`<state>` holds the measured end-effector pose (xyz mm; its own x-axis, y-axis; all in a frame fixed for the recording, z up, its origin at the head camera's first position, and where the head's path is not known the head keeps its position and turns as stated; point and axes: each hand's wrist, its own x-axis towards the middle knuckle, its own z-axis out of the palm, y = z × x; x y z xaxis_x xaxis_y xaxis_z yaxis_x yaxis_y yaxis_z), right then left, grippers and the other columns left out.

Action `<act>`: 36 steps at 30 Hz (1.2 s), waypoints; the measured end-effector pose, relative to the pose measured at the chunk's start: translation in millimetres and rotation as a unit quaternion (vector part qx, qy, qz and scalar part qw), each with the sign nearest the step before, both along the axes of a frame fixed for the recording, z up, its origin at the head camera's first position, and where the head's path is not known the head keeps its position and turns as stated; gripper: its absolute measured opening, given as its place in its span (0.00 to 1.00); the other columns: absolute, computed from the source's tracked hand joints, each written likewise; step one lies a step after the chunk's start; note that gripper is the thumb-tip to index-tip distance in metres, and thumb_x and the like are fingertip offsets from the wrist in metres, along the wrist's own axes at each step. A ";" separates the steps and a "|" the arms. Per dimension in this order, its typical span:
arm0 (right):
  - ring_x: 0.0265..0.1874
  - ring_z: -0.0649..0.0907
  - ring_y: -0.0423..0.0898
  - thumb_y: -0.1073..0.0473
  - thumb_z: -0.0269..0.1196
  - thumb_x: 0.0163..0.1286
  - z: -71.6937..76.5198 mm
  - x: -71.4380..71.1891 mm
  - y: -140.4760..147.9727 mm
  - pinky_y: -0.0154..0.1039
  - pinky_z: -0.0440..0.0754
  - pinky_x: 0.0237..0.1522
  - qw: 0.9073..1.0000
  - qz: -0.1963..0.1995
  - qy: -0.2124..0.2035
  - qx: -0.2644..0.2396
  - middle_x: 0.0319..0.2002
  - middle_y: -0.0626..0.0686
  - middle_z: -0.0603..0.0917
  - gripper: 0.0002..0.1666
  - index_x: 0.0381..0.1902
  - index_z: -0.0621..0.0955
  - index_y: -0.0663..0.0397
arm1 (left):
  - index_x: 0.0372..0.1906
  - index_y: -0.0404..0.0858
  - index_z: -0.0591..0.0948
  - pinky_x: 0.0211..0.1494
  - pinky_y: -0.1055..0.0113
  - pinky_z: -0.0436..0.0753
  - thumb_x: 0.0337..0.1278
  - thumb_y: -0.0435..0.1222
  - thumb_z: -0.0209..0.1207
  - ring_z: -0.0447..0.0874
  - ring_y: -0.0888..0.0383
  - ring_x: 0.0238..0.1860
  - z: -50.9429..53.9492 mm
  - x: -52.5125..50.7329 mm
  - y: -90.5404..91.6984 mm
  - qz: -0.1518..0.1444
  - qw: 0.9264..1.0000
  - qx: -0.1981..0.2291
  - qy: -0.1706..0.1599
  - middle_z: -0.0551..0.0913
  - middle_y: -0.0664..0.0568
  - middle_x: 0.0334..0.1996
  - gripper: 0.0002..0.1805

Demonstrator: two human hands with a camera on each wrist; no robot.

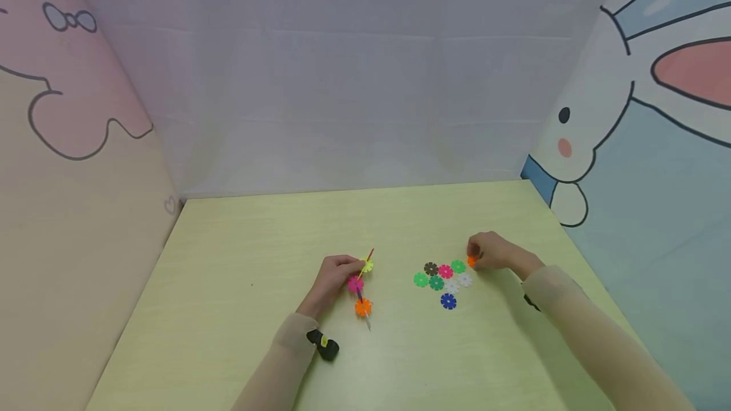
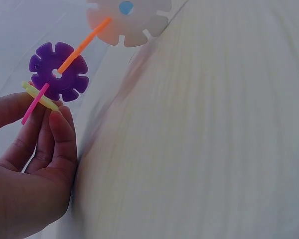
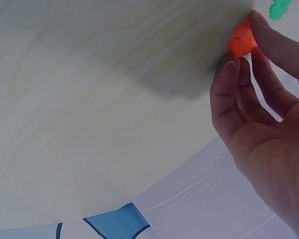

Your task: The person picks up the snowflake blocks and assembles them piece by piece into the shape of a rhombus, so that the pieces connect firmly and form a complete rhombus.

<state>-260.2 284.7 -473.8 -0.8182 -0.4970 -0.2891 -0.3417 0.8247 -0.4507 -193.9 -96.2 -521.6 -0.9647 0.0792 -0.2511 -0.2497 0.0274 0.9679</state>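
Note:
A chain of notched plastic discs hangs together in front of my left hand (image 1: pixel 334 276), whose fingers pinch its yellow disc (image 1: pixel 368 266). Farther along are a pink disc (image 1: pixel 356 284) and an orange disc (image 1: pixel 363 307), with others set edge-on between. Seen from the left wrist, a purple disc (image 2: pixel 59 59) and a white disc (image 2: pixel 139 30) face the camera above my left fingers (image 2: pixel 62 132). On the right, my right hand (image 1: pixel 495 251) pinches a loose orange disc (image 1: pixel 472 261) at the table surface; the right wrist view shows this orange disc (image 3: pixel 244 40) between thumb and fingers.
Between the hands, several loose discs lie grouped on the pale wooden table (image 1: pixel 240 259), among them a black one (image 1: pixel 431 269), a pink one (image 1: pixel 445 271) and a blue one (image 1: pixel 448 301). Cartoon-printed side walls and a plain back curtain (image 1: pixel 354 81) surround the table.

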 end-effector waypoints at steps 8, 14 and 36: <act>0.31 0.74 0.48 0.68 0.70 0.53 -0.6 -1.0 1.7 0.45 0.76 0.39 1.000 0.003 0.010 -0.003 0.30 0.51 0.77 0.12 0.34 0.78 0.58 | 0.35 0.30 0.86 0.33 0.70 0.74 0.54 0.38 0.67 0.75 0.58 0.32 0.0 0.3 0.4 0.000 1.000 -0.004 0.002 0.82 0.48 0.32 0.13; 0.32 0.76 0.49 0.67 0.70 0.55 -0.1 -4.8 6.6 0.46 0.78 0.41 0.999 -0.017 0.003 -0.037 0.32 0.50 0.80 0.08 0.33 0.81 0.57 | 0.35 0.30 0.86 0.32 0.70 0.74 0.54 0.37 0.67 0.75 0.58 0.31 -1.3 -0.3 0.9 0.001 1.000 0.001 0.003 0.82 0.49 0.31 0.12; 0.31 0.83 0.47 0.66 0.65 0.64 9.2 -24.9 -78.5 0.41 0.80 0.34 0.977 -0.013 0.003 -0.214 0.34 0.51 0.85 0.08 0.41 0.83 0.60 | 0.35 0.30 0.86 0.33 0.70 0.74 0.54 0.36 0.67 0.75 0.59 0.31 -2.1 0.8 0.7 0.006 1.000 0.008 0.006 0.83 0.48 0.31 0.11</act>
